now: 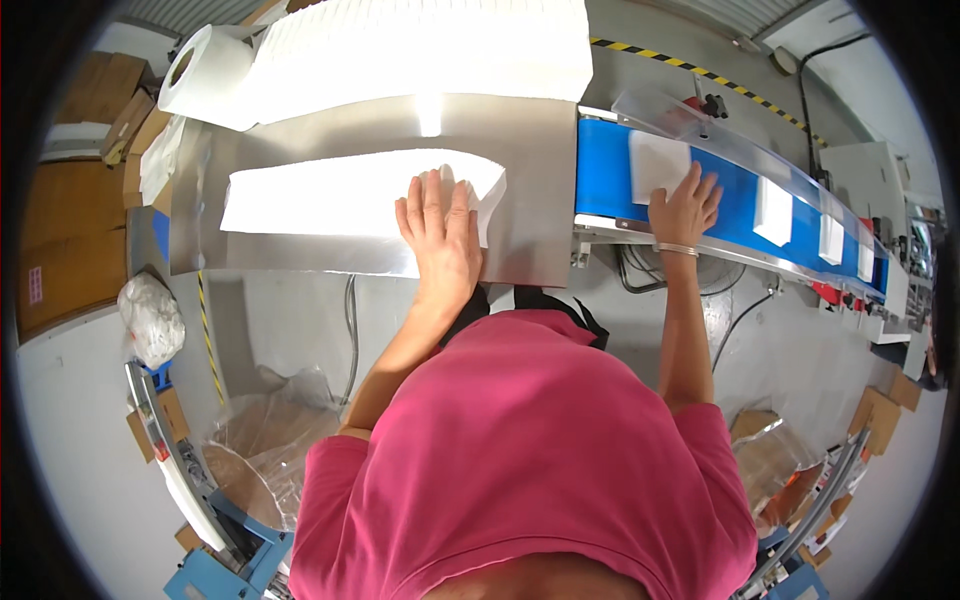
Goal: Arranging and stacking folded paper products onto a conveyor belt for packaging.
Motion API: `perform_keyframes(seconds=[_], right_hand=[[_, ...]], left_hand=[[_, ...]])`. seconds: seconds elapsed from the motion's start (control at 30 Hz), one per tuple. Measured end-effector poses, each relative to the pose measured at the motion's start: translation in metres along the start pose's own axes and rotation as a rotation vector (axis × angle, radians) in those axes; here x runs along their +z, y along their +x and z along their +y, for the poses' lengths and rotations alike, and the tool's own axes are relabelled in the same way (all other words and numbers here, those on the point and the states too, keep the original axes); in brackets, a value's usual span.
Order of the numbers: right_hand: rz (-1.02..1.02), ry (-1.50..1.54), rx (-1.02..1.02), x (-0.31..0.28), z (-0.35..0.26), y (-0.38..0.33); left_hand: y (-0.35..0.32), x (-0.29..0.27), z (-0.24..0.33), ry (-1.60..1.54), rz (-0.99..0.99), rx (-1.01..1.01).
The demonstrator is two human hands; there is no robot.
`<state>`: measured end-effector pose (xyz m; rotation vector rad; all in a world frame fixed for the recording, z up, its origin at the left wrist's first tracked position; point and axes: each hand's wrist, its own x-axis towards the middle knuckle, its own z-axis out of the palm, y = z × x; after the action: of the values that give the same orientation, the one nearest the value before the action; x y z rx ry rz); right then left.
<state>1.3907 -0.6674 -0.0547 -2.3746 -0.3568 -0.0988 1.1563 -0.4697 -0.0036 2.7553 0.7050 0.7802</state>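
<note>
My left hand (440,228) lies with fingers stretched out on the right end of a long row of white folded sheets (330,195). The row rests on a shiny metal table, and its right end leans over at a slant. To the right, my right hand (686,210), with fingers spread, touches the lower right corner of a white folded stack (657,165). That stack lies flat on a blue conveyor belt (605,170). Farther along the belt, more white folded stacks (772,212) lie spaced apart.
A large bank of white folded sheets (430,50) and a white roll (205,75) sit along the far edge of the metal table (530,215). A clear plastic guard (745,150) runs along the belt's far side. Cardboard boxes (70,230) stand at the left.
</note>
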Motion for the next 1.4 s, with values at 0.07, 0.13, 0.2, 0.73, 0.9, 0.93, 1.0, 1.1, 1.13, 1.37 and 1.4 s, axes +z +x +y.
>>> perform_keyframes(seconds=[0.07,0.13,0.2,0.73,0.9,0.93,1.0,1.1,1.13,1.37,1.4], right_hand=[[0.245,-0.575,-0.466,-0.004,-0.027,-0.009],[-0.5,-0.195,0.165,-0.022,-0.132,-0.03],[-0.718,0.003,0.109,0.022,-0.136,-0.039],[-0.339,-0.157,0.096,-0.007,-0.106,-0.023],[-0.88,0.402,0.285,0.043,-0.137,-0.046],[-0.9,0.534,0.233,0.048,-0.132,-0.046],[-0.815,0.723,0.42,0.034,-0.106,-0.034],[-0.394,0.666,-0.028,0.073,0.066,-0.005],[-0.278,0.484,0.127,0.052,0.05,0.004],[-0.317,-0.327,0.002,0.002,-0.127,-0.025],[-0.567,-0.258,0.137,0.004,-0.157,-0.032]], left_hand=[[-0.002,0.001,-0.001,-0.043,0.015,0.035],[-0.004,0.002,-0.003,0.015,-0.013,0.084],[0.0,-0.003,0.001,0.058,-0.039,0.15],[-0.002,-0.006,-0.015,-0.027,0.009,0.102],[0.004,-0.016,0.001,-0.085,-0.054,0.177],[0.004,-0.017,0.001,-0.112,-0.051,0.105],[0.004,-0.014,-0.011,-0.053,-0.014,0.0],[0.012,-0.014,-0.02,-0.021,-0.024,-0.046],[0.007,-0.011,-0.028,-0.016,-0.007,-0.025],[0.002,-0.013,-0.028,0.001,-0.004,0.026],[0.004,-0.014,-0.026,-0.033,-0.014,0.086]])
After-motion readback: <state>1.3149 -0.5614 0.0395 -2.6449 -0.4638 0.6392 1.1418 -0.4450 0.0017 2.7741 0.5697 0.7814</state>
